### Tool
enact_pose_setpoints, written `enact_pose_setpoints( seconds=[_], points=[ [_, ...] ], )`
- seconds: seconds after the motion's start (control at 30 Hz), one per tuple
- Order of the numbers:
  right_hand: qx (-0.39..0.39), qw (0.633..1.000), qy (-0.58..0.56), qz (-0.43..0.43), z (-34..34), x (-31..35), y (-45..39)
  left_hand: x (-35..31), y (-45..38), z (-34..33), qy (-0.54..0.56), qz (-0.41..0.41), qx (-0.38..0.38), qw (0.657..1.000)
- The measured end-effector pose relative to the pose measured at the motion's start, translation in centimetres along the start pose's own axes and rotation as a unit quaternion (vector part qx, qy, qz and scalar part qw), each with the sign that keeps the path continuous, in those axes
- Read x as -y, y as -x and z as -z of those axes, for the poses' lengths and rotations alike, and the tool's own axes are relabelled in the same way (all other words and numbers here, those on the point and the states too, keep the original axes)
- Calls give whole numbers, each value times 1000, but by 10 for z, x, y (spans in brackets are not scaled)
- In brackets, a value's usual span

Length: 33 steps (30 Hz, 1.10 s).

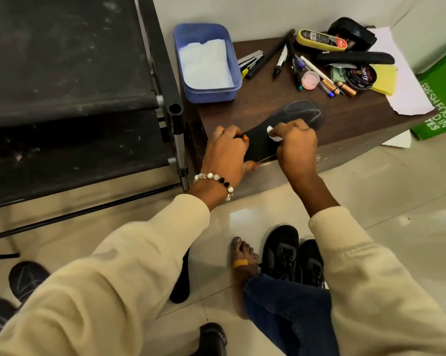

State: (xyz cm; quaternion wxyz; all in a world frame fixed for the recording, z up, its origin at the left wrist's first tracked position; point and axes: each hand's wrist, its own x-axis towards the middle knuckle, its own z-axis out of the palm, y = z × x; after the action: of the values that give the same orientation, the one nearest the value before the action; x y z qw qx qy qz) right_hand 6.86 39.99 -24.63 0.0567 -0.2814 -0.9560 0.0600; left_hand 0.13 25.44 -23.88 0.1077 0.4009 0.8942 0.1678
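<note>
A black shoe insole (288, 119) lies on the low dark wooden table (350, 119), its heel end reaching the front edge. My left hand (227, 152) grips the heel end, fingers on top and thumb below the edge. My right hand (297, 142) is curled around a small white cloth wad (273, 134) and presses it on the middle of the insole.
A blue tub (206, 93) with white cloth stands at the table's back left. Pens, a stapler, batteries, a polish tin (361, 78), brushes and a yellow sponge clutter the back right. A black rack (88, 98) stands left. Black shoes (293, 255), another insole and my bare foot are on the tiled floor.
</note>
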Motion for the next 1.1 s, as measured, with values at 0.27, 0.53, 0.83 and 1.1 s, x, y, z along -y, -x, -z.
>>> enact_pose_setpoints(
  seconds=[0.27, 0.53, 0.83, 1.1],
  points=[
    [-7, 993, -5, -120, 8, -15, -17, 4, 1, 0, -6, -17, 3, 1000],
    [-25, 999, -15, 27, -1, 18, -7, 1, 1, 0, 4, -10, -6, 1000],
    [-22, 996, -20, -81, 6, -2, -31, 4, 1, 2, -3, -17, 7, 1000],
    [-8, 999, 2, 37, 3, 8, -12, 1, 1, 0, 1, -8, 0, 1000]
  ],
)
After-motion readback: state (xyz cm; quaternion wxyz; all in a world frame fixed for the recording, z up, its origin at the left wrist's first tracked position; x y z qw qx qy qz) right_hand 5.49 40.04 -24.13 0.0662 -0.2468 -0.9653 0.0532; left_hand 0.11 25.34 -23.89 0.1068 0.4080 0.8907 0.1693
